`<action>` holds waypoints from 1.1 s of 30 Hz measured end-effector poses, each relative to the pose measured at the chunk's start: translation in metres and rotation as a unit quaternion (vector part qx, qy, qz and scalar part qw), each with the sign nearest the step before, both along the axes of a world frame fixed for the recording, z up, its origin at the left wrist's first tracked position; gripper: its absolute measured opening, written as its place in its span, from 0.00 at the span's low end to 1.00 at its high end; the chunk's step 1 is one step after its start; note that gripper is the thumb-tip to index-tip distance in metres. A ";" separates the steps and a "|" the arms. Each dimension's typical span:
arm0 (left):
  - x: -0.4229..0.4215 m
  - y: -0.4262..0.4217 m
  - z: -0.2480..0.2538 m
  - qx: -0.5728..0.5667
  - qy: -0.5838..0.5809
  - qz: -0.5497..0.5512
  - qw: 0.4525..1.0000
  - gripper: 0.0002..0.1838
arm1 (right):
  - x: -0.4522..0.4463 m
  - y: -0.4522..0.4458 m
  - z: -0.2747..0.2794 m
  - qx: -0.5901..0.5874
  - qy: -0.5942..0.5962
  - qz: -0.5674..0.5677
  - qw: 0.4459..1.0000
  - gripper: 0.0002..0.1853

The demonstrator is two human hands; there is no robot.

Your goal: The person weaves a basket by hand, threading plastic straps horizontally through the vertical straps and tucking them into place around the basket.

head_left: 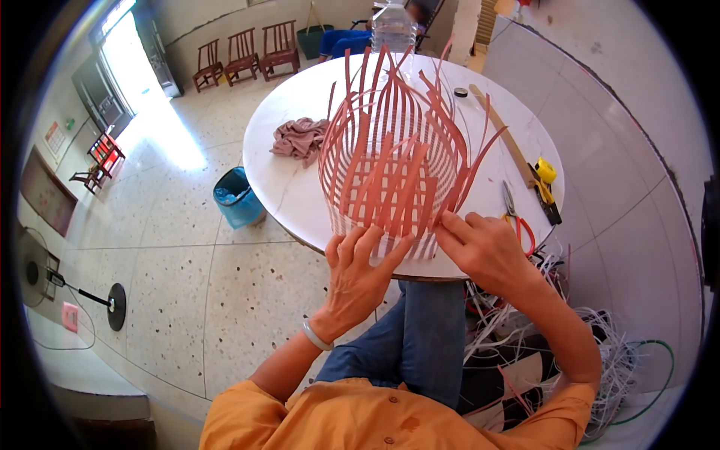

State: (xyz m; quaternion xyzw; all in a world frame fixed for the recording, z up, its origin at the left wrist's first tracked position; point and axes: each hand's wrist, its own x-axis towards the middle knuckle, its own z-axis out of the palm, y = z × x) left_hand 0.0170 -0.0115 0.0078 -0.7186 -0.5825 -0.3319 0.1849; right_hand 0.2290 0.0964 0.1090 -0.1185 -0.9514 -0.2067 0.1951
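Note:
A half-woven basket [337, 187] of reddish-brown and white strips stands on the round white table, long loose strip ends sticking up around its top. My left hand [360, 262] grips the basket's near side, fingers curled against the weave and thumb apart to the right. At the near right of the basket, my right hand [484, 247] is closed, thumb and forefinger pinching a reddish-brown strip [454, 196]. The fingertips hide the exact spot where it meets the weave.
On the table [289, 191] lie a crumpled cloth [298, 140], scissors with red handles [523, 229], a wooden ruler [504, 139], a yellow tape measure [546, 171] and a black roll [460, 92]. A clear bottle [394, 28] stands behind. White strips [600, 375] pile below right; a blue bin [238, 199] stands left.

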 end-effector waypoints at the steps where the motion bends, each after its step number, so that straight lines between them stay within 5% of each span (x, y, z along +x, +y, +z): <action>1: 0.000 0.001 0.001 0.006 0.004 -0.001 1.000 0.32 | 0.000 -0.001 -0.001 0.022 0.003 -0.007 1.000 0.14; 11: 0.002 0.006 0.004 0.014 0.002 -0.005 1.000 0.35 | -0.006 -0.044 0.005 0.090 0.005 -0.250 0.964 0.12; 16: 0.003 0.009 0.001 -0.004 0.034 0.001 0.999 0.32 | 0.007 -0.016 0.012 -0.013 0.002 -0.385 0.923 0.04; 20: 0.004 0.011 0.008 -0.022 0.027 0.005 0.999 0.32 | 0.047 0.038 0.019 -0.098 -0.044 -0.303 0.947 0.08; 21: 0.005 0.012 0.008 -0.021 0.027 0.004 0.999 0.32 | 0.048 0.047 0.028 -0.338 0.007 -0.334 0.880 0.09; 22: 0.005 0.013 0.006 -0.016 0.028 0.008 0.999 0.33 | 0.053 0.052 0.033 -0.554 0.059 -0.342 0.757 0.11; 26: 0.005 0.016 -0.001 0.003 0.041 0.018 0.999 0.33 | 0.080 0.084 -0.048 -0.574 0.130 -0.170 0.791 0.10; 31: 0.008 0.014 0.002 0.001 0.065 0.037 0.997 0.33 | 0.068 0.066 -0.057 -0.599 0.140 -0.214 0.758 0.11; 33: 0.009 0.013 0.003 -0.003 0.069 0.036 0.997 0.33 | 0.067 0.066 -0.059 -0.514 0.168 -0.189 0.819 0.10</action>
